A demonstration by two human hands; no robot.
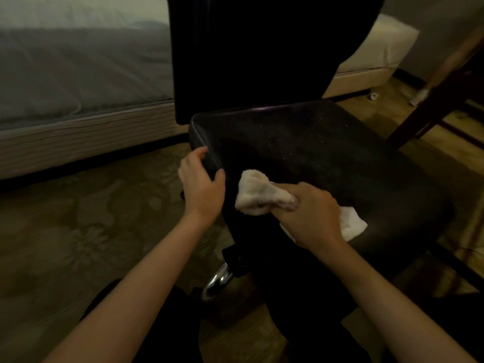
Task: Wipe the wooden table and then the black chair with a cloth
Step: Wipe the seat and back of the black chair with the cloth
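Observation:
The black chair [327,158] fills the middle of the head view, its padded seat facing me and its tall backrest rising behind. My left hand [201,184] grips the seat's left front edge, thumb on top and fingers curled round the side. A bunched white cloth [259,195] lies on the seat near its front left. My right hand [311,213] grips that cloth and holds it against the seat; a loose end of it sticks out to the right of my wrist. The wooden table's leg [429,111] shows at the right.
A bed with a grey cover [78,69] runs along the left. A second, pale mattress [377,53] sits behind the chair at the right. The chair's chrome column [218,281] is below the seat. Patterned carpet [86,231] covers the floor.

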